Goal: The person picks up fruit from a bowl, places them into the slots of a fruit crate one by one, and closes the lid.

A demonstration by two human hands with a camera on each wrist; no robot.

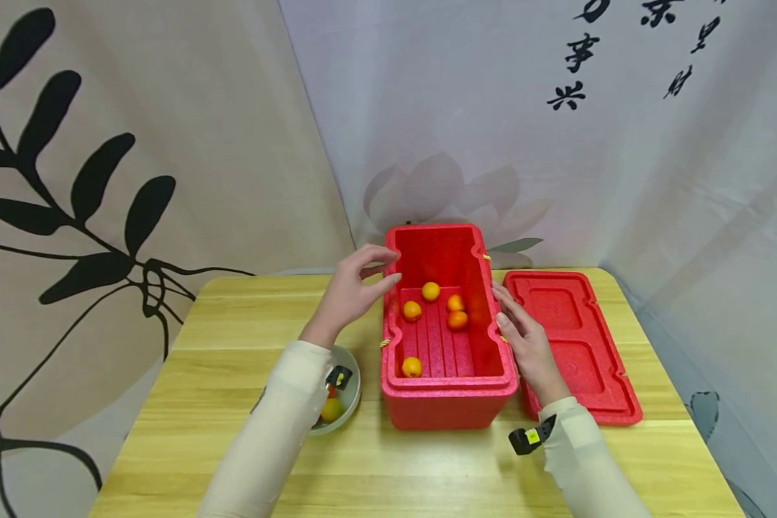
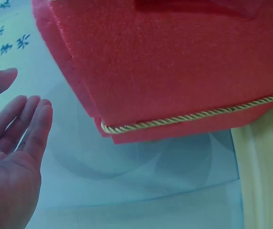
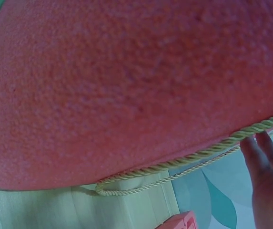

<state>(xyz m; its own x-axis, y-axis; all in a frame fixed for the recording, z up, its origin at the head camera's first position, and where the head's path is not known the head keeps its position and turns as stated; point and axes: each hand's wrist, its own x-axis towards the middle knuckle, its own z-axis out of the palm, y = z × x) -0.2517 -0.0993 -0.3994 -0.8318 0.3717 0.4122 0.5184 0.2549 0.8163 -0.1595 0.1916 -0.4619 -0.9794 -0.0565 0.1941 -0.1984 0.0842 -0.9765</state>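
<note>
A red foam box (image 1: 450, 403) stands lidless on the table, with several small orange fruits (image 1: 457, 320) spread over its ribbed floor. My left hand (image 1: 352, 291) is at the box's left rim, fingers and thumb apart with nothing between them. In the left wrist view, a gap shows between that left hand (image 2: 15, 157) and the box wall (image 2: 174, 62). Along the right side lies my right hand (image 1: 527, 342), its fingers extended at the rim. The right wrist view has its fingertips (image 3: 255, 155) right at the yellow twisted rope (image 3: 193, 157) of the box.
The red lid (image 1: 576, 345) lies flat on the table, right of the box. Left of the box is a pale bowl (image 1: 352, 396) with fruit, partly covered by my left sleeve. The wooden table (image 1: 233, 403) ends at a printed cloth backdrop (image 1: 453, 108).
</note>
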